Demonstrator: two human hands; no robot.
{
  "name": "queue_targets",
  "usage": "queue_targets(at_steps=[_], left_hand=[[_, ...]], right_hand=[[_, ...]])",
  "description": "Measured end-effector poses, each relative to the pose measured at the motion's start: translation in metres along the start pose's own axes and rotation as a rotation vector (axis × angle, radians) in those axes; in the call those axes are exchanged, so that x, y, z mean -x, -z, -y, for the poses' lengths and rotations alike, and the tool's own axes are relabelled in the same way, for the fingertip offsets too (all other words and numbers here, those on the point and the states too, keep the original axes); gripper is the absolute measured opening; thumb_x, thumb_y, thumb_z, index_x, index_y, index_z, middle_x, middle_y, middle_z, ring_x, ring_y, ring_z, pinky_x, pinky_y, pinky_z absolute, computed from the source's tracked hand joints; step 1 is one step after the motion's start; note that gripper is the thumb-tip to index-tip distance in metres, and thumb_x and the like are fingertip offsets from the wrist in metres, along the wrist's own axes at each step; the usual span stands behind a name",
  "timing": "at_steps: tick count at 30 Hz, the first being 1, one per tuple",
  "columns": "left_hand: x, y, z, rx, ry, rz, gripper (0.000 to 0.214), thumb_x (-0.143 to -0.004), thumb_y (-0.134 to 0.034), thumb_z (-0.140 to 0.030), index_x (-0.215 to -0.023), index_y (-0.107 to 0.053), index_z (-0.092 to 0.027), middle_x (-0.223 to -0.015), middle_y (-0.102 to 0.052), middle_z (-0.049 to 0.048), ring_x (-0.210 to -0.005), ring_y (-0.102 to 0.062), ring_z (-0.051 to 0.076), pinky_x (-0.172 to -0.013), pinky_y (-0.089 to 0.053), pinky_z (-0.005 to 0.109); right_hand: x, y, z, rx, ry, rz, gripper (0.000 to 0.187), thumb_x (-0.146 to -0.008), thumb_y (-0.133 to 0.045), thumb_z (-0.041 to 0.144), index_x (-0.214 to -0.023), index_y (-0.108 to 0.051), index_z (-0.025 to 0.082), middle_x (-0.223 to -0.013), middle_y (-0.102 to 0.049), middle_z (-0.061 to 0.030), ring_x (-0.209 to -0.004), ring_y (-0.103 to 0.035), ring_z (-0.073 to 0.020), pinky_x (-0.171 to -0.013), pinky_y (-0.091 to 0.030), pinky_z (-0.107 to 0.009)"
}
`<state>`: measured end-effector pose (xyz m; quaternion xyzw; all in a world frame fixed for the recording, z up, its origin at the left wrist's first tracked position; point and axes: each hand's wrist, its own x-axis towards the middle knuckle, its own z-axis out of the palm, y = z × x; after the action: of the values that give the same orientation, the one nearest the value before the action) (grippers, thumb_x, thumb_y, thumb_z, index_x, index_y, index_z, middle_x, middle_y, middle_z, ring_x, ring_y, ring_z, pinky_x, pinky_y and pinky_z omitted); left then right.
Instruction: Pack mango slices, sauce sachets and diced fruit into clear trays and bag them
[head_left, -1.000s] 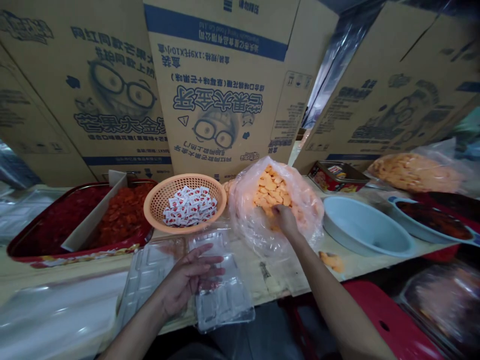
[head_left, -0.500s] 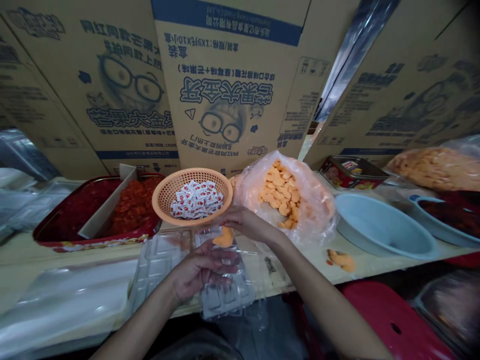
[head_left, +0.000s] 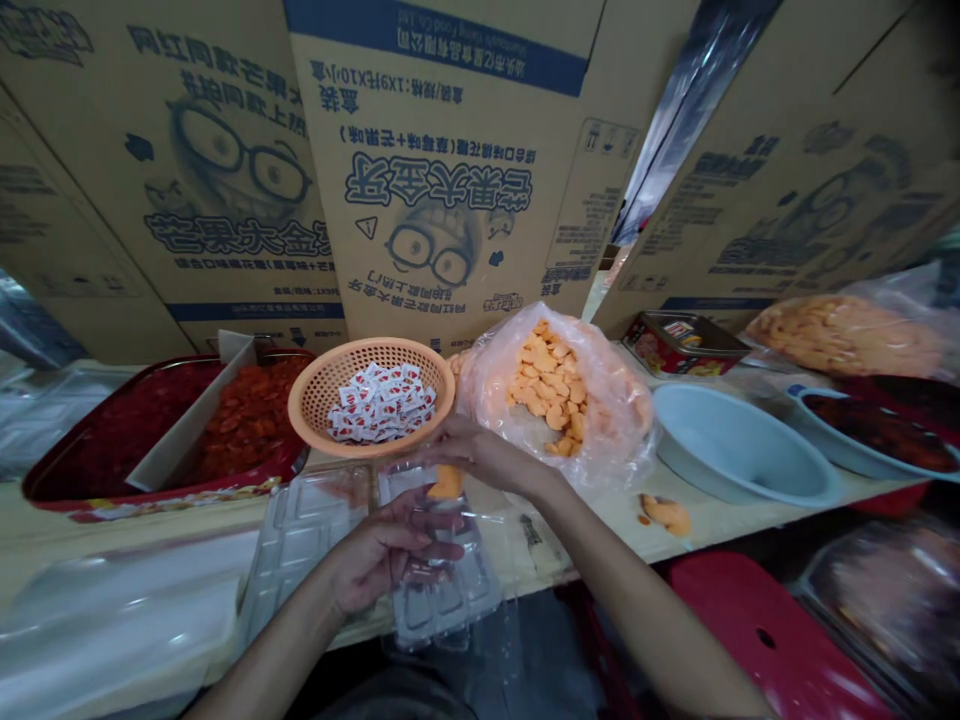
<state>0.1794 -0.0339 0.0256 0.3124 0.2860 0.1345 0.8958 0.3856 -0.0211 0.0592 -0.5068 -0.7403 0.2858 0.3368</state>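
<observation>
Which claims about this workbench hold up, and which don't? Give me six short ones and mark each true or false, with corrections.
1. The clear plastic bag holds orange pieces. True.
2. The right hand is inside that bag. False: it is outside, with a single orange piece just below it.
3. The perforated orange basket holds white-and-red packets. True.
4. The nearest light-blue basin stands left of the bag. False: it stands to the right.
5. The left hand is balled into a fist. False: its fingers are spread, by a clear compartmented tray.
6. A pale divider splits the red tin. True.
</observation>
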Motion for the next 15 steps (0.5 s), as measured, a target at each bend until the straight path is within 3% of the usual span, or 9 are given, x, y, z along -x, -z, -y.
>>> queue_targets(at_steps=[2,4,6,8,11,15], left_hand=[[0.000,0.001,0.000,0.009,-0.013,-0.032,0.059,-0.067,-0.058,-0.002,-0.120,-0.041,-0.019,-0.117,-0.059,0.0139,-0.098,-0.061,0.032,-0.078,-0.049,0.045],[0.002,0.002,-0.001,0.014,-0.021,-0.060,0.062,-0.067,-0.059,-0.002,-0.123,-0.039,-0.020,-0.113,-0.061,0.0120,-0.095,-0.062,0.031,-0.079,-0.049,0.046],[0.005,0.003,-0.002,0.010,-0.033,-0.079,0.064,-0.067,-0.060,-0.002,-0.125,-0.038,-0.021,-0.112,-0.062,0.0115,-0.093,-0.063,0.030,-0.078,-0.049,0.045],[0.007,0.003,-0.003,0.003,-0.045,-0.101,0.064,-0.068,-0.060,-0.002,-0.126,-0.038,-0.020,-0.111,-0.062,0.0116,-0.092,-0.064,0.029,-0.078,-0.049,0.044],[0.010,0.006,-0.003,0.011,-0.063,-0.114,0.063,-0.068,-0.060,-0.003,-0.125,-0.040,-0.020,-0.110,-0.062,0.0119,-0.092,-0.064,0.029,-0.079,-0.049,0.045],[0.015,0.013,-0.002,0.049,-0.096,-0.103,0.063,-0.068,-0.059,-0.002,-0.126,-0.040,-0.021,-0.113,-0.061,0.0126,-0.095,-0.063,0.030,-0.081,-0.048,0.047]], right_hand=[[0.003,0.015,-0.012,0.081,-0.033,-0.090,0.020,-0.084,-0.051,0.033,-0.095,-0.064,0.021,-0.102,-0.060,-0.0047,-0.098,-0.052,-0.0166,-0.088,-0.040,-0.029],[0.010,0.037,-0.034,0.261,-0.209,-0.239,0.025,-0.089,-0.041,0.027,-0.100,-0.061,0.017,-0.104,-0.058,-0.0085,-0.100,-0.052,-0.0173,-0.089,-0.039,-0.030],[0.021,0.060,-0.061,0.620,-0.641,-0.385,0.023,-0.088,-0.041,0.024,-0.100,-0.060,0.017,-0.103,-0.059,-0.0092,-0.097,-0.054,-0.0171,-0.085,-0.040,-0.027],[0.036,0.078,-0.087,0.716,-0.851,-0.429,0.023,-0.082,-0.049,0.016,-0.101,-0.058,0.009,-0.106,-0.056,-0.0187,-0.097,-0.056,-0.0242,-0.081,-0.042,-0.033],[0.057,0.091,-0.114,0.758,-0.991,-0.463,0.024,-0.075,-0.053,0.009,-0.097,-0.060,0.005,-0.109,-0.053,-0.0254,-0.099,-0.056,-0.0302,-0.079,-0.043,-0.037],[0.067,0.094,-0.123,0.725,-1.027,-0.530,0.027,-0.072,-0.051,0.007,-0.097,-0.060,0.002,-0.107,-0.055,-0.0274,-0.098,-0.056,-0.0330,-0.077,-0.043,-0.039]])
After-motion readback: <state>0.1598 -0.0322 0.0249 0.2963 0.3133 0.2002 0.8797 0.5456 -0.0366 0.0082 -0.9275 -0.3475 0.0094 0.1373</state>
